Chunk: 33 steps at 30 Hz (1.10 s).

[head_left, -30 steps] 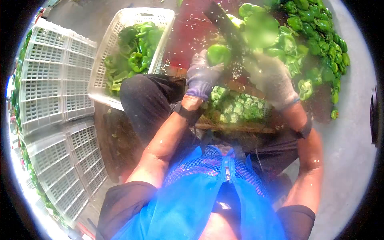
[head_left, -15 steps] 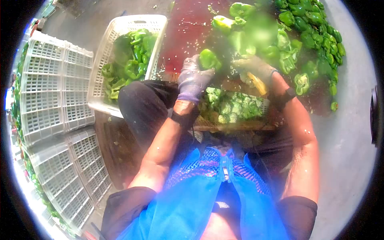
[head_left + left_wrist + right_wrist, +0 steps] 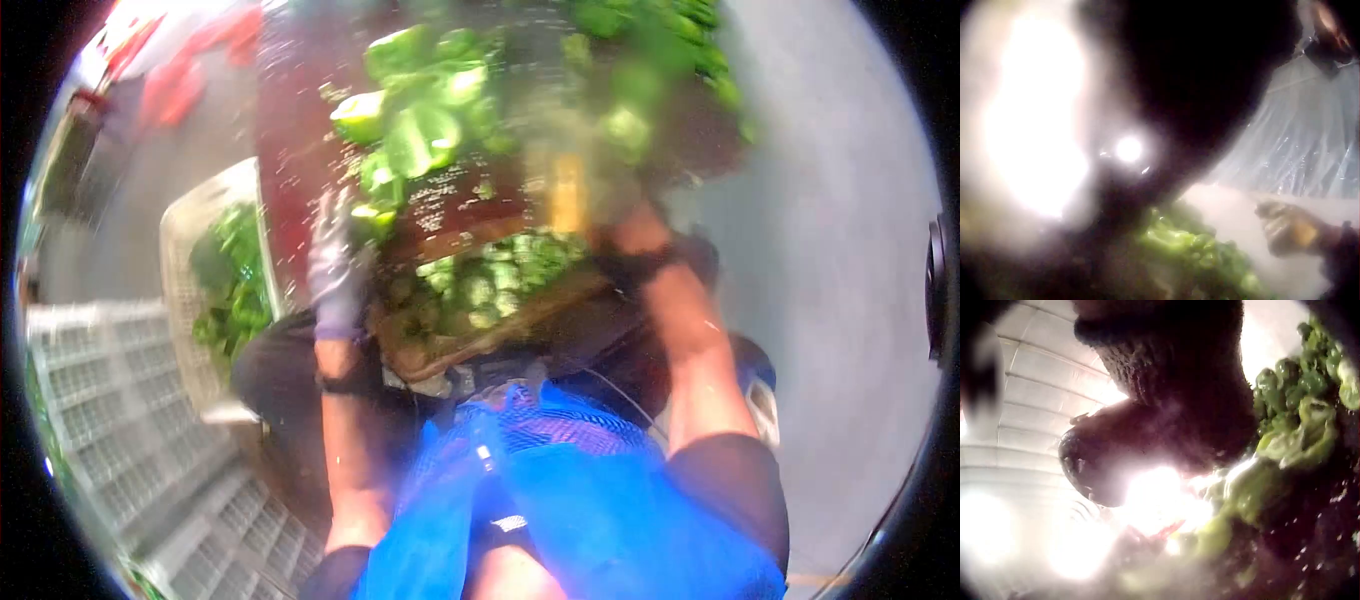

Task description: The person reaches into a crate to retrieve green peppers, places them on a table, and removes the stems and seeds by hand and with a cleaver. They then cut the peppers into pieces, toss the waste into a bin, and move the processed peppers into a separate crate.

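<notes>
My gloved left hand (image 3: 340, 265) is over the left part of the dark red board, its fingers stretched forward beside cut green pepper pieces (image 3: 372, 215). No whole pepper shows in it. My gloved right hand (image 3: 598, 180) is blurred on the board's right side, curled around a yellow handle (image 3: 566, 195); its far end is lost in blur. From the left wrist, that same fist (image 3: 1282, 232) appears with yellow showing at it. In the right wrist view, the dark hand (image 3: 1154, 425) is close by opened green peppers (image 3: 1260, 487).
Pale green pepper cores (image 3: 490, 285) fill a container between the knees. At left stand a white crate (image 3: 185, 270) of green peppers and stacked white crates (image 3: 85, 375). More green peppers (image 3: 690, 40) are heaped at the far right. Seeds are scattered over the red board (image 3: 290, 130).
The head view has swung, so the board and crate appear further left. The green pepper that was in my left hand is gone from it, and the hands are wider apart.
</notes>
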Motion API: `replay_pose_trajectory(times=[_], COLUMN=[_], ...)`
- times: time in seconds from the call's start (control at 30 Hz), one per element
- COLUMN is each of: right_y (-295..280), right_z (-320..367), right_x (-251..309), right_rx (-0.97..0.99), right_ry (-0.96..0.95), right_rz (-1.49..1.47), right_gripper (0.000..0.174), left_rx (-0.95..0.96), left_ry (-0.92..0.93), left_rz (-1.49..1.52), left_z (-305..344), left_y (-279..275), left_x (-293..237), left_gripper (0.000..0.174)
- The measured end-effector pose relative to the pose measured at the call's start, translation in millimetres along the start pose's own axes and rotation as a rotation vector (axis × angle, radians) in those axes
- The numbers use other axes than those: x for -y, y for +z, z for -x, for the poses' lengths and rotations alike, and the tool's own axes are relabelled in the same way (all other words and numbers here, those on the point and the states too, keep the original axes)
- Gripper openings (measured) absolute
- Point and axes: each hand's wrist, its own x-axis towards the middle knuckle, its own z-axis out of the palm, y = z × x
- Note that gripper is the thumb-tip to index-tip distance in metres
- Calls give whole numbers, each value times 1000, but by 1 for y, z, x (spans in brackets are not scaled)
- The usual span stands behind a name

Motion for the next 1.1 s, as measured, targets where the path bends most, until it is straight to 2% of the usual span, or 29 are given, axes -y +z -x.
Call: replay_pose_trajectory(times=[0.07,0.13,0.23,0.3,0.33,0.4,0.47,0.53,0.63,0.73,0.9,1.1], right_y=[-22,-31,-7,23,44,63,73,83,87,92,97,113], right_z=[15,19,22,17,21,17,5,0,-4,-7,-9,-17], right_x=[5,-2,-18,-23,-25,-53,-76,-72,-72,-80,-82,-78], right_rx=[-79,-107,-32,-9,-20,43,73,100,99,63,86,68], right_ry=[-37,-41,5,169,273,153,-260,-192,-375,-433,-326,-195], right_rz=[-13,-6,33,117,174,365,796,840,1068,1107,1217,1230], right_gripper=[23,22,20,18,17,16,19,20,21,22,25,28], left_rx=[-74,-133,-199,-200,-210,-225,-230,-220,-195,-233,-286,-215], left_ry=[-89,-218,-464,-555,-535,-493,-427,-392,-369,-303,-202,-272], left_rz=[-97,-122,-191,-225,-234,-249,-296,-341,-332,-286,-413,-439], left_z=[4,3,5,1,6,13,19,16,13,16,12,8], left_y=[-1,6,15,15,18,20,17,15,14,13,24,21], left_x=[-9,-5,-22,-26,-21,-13,-16,-15,-21,-26,-15,-35], left_gripper=[76,73,61,60,59,57,54,51,46,43,42,43])
